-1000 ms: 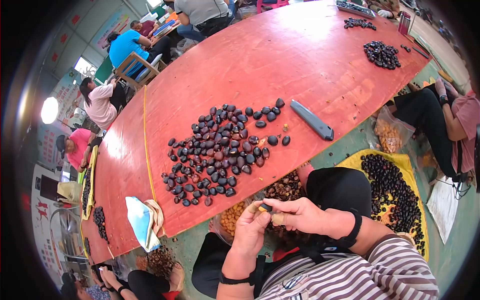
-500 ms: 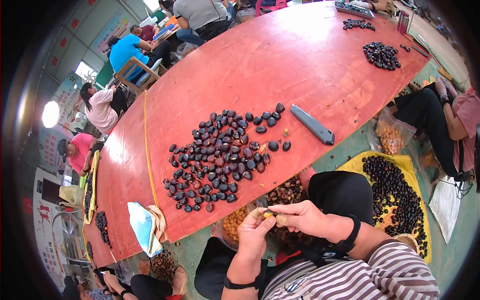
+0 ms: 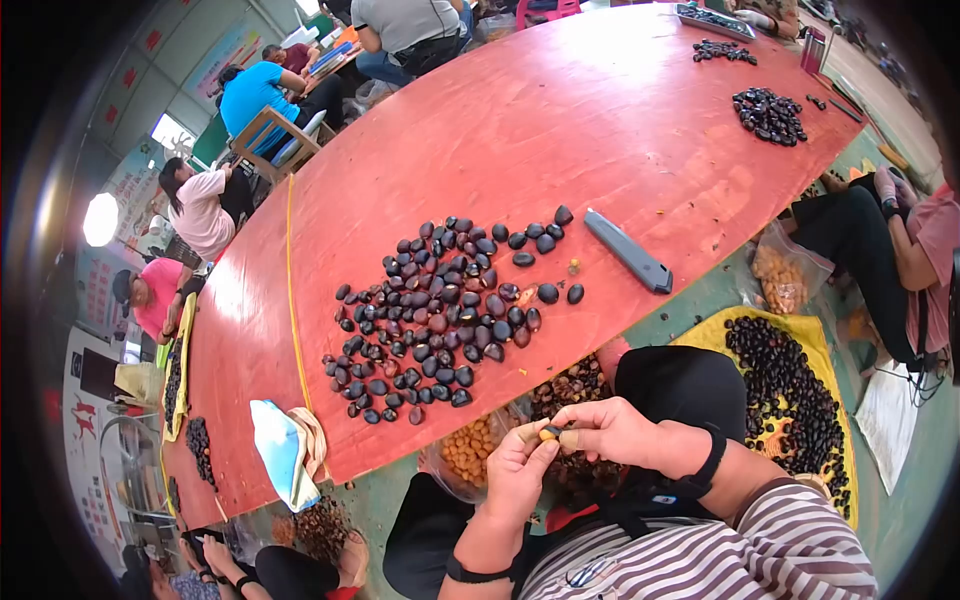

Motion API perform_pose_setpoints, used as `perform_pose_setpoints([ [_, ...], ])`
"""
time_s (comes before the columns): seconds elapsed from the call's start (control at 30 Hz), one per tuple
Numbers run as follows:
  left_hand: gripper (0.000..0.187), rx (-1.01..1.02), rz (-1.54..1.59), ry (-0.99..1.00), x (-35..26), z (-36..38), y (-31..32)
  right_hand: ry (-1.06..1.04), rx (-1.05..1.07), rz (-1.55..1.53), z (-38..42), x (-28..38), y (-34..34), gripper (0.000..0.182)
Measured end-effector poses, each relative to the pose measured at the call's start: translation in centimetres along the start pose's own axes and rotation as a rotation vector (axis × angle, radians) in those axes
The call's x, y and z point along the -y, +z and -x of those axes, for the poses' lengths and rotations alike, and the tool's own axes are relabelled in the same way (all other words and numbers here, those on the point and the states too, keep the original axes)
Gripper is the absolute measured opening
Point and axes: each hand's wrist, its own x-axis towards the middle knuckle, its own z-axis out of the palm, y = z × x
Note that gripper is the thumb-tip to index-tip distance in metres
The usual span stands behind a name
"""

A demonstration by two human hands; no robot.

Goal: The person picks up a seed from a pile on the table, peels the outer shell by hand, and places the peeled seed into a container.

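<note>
Lower ctr of frame, my L grip (image 3: 514,475) & R grip (image 3: 612,430) pinch one blk/yellow seed (image 3: 549,433) together; dk seed pile (image 3: 438,322) sits on red desk (image 3: 600,120), mid-frame.

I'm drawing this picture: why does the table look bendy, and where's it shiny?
Head view: the red tabletop bows, likely wide-angle lens distortion; head view: white glare washes its far edge, with a smaller shine left of the yellow line.

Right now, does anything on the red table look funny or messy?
Yes, a little: a small yellowish bit lies on the red table near some dark seeds, odd because its colour differs from theirs.
</note>
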Motion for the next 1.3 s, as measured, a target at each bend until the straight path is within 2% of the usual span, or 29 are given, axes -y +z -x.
perform_pose_setpoints([
  [0.07, 0.024, 0.018, -0.036, -0.041, -0.1, 0.2, -0.3, -0.103, -0.004, 0.170, 0.1, 0.1, 0.1, 0.025],
  [0.17, 0.025, 0.098, -0.045, -0.115, -0.4, 0.5, -0.8, -0.386, 0.010, 0.300, -0.1, -1.3, -0.3, 0.026],
  [0.2, 0.025, 0.128, -0.055, -0.156, -0.5, 0.6, -1.0, -0.339, 0.056, 0.225, -0.3, -1.4, -0.6, 0.026],
  [0.3, 0.027, 0.208, -0.071, -0.233, -1.3, 0.6, -1.2, 0.019, 0.153, 0.129, -0.1, -0.1, -1.6, 0.027],
  [0.33, 0.028, 0.235, -0.074, -0.251, -1.5, 0.5, -1.2, 0.081, 0.177, 0.045, 0.0, 0.5, -1.9, 0.026],
  [0.43, 0.034, 0.187, -0.021, -0.155, -1.7, 0.2, -0.8, 0.155, 0.120, -0.244, -0.3, 0.2, -1.4, 0.025],
  [0.53, 0.035, 0.165, 0.080, 0.013, -1.8, 0.1, -0.4, 0.112, 0.059, -0.405, -1.0, -0.9, -0.9, 0.025],
  [0.57, 0.036, 0.184, 0.079, -0.007, -2.1, 0.4, -0.4, 0.096, 0.031, -0.455, -1.3, -1.3, -0.9, 0.025],
  [0.63, 0.038, 0.222, 0.079, -0.052, -2.7, 1.2, -0.5, 0.105, -0.040, -0.418, -1.8, -1.1, -2.2, 0.027],
  [0.67, 0.036, 0.192, 0.109, -0.033, -2.6, 1.0, -0.7, 0.119, -0.049, -0.243, -1.8, -1.8, -2.2, 0.028],
  [0.73, 0.029, 0.064, 0.254, -0.114, -2.4, 0.7, -1.5, 0.118, -0.060, 0.128, -1.3, -2.0, -1.7, 0.031],
  [0.83, 0.022, 0.043, 0.425, -0.158, -2.7, 0.2, -1.9, -0.150, -0.165, 0.404, -0.8, -1.9, -1.4, 0.033],
  [0.97, 0.019, 0.091, 0.547, -0.155, -1.8, 0.0, -2.1, -0.267, -0.077, 0.075, 0.2, -1.1, 0.8, 0.033],
  [1.03, 0.024, 0.077, 0.535, -0.144, -1.8, -0.1, -1.8, -0.348, -0.052, 0.133, 0.5, -0.5, 1.7, 0.036],
  [1.1, 0.029, 0.078, 0.524, -0.150, -1.7, -0.1, -1.7, -0.298, -0.064, 0.116, 0.2, -0.6, 2.3, 0.038],
  [1.17, 0.033, 0.095, 0.509, -0.177, -1.4, 0.0, -1.7, -0.342, -0.078, 0.165, -0.2, -1.1, 2.5, 0.040],
  [1.3, 0.035, 0.058, 0.496, -0.187, -1.3, 0.3, -1.3, -0.427, -0.092, 0.217, -1.0, -1.9, 2.4, 0.040],
])
